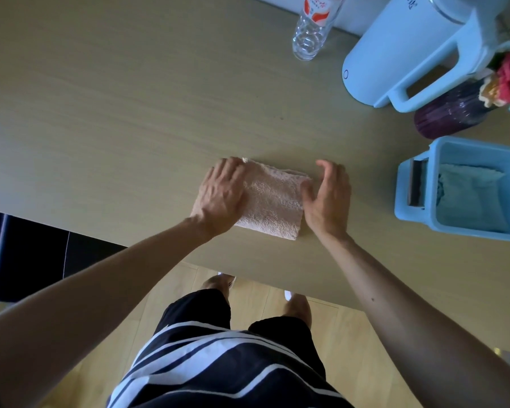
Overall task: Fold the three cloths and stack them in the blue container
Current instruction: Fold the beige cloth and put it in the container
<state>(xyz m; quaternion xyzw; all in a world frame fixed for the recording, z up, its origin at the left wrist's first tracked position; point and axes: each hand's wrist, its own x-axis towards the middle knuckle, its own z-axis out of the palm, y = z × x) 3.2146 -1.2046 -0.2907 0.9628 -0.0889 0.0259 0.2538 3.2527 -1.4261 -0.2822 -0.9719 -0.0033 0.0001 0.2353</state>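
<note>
Cloths are partly done: near the tabletop's front edge, the left hand (pixel 221 198) presses flat on a folded pink cloth (pixel 273 201), the right hand (pixel 329 195) open against its side. Toward the right edge, the blue container (pixel 407 184) already holds folded cloth (pixel 474 198); how many, unclear.

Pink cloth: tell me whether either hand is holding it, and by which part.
Neither grips it. The left hand presses flat on the pink cloth's left side; the right hand stands open against its right edge.

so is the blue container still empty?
No, a folded pale green cloth already lies inside the blue plastic container.
</note>
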